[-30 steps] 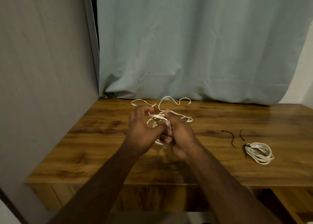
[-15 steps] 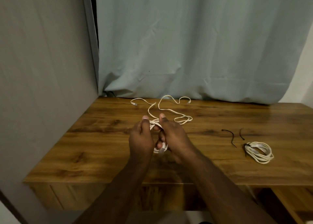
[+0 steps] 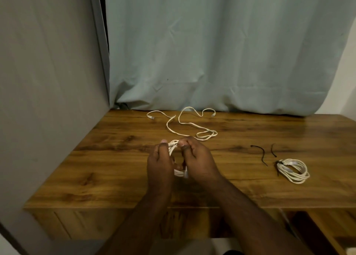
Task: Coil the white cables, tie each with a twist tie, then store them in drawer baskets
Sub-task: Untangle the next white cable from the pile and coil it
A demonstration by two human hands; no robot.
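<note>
While both hands hover over the table (image 3: 107, 177) centre, left hand (image 3: 159, 164) & right hand (image 3: 198, 160) grip a small white cable coil (image 3: 174, 147) btwn them, thumbs pinching its top. Loose cable (image 3: 189, 124) trails far side. Tied coil (image 3: 293, 170) lies right, w/ two black twist ties (image 3: 260, 153) just left of it.

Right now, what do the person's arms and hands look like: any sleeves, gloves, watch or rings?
Both forearms are bare as far as the frame shows, with no sleeves in view. The left hand and right hand are bare too: no gloves, and no watch, wristband or ring shows on either.
</note>
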